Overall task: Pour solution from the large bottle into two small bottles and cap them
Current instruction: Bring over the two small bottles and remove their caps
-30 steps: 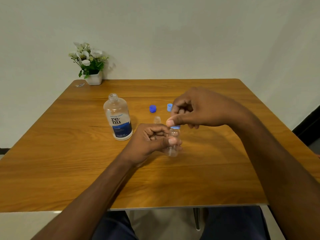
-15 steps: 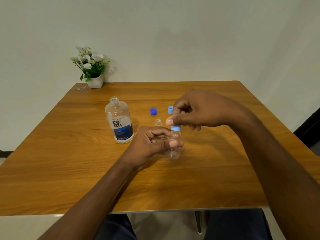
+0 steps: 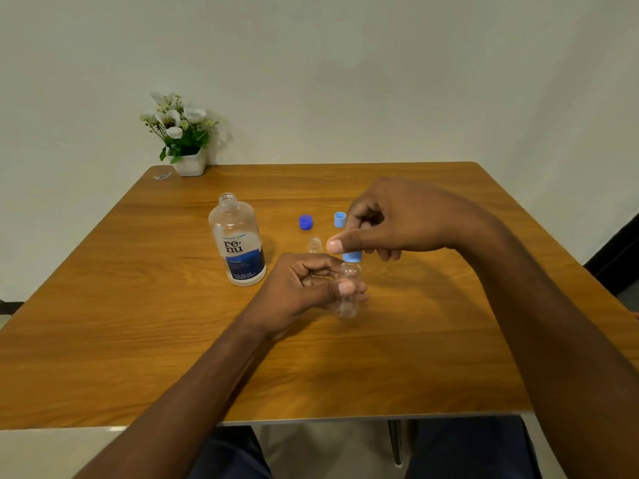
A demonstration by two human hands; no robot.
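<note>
My left hand point(image 3: 304, 285) grips a small clear bottle point(image 3: 347, 300); my right hand point(image 3: 390, 219) pinches its light blue cap point(image 3: 352, 256). Twisting crooked could cross-thread it or tip the bottle.

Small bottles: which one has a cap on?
The small bottle held by the left hand, with the light blue cap on top; the other small bottle behind it stands open.

Soft, even indoor light; faint shadows on the counter point(image 3: 103, 323) below the fingers point(image 3: 345, 288). Sharp centre, wide-angle bowing at edges.
</note>
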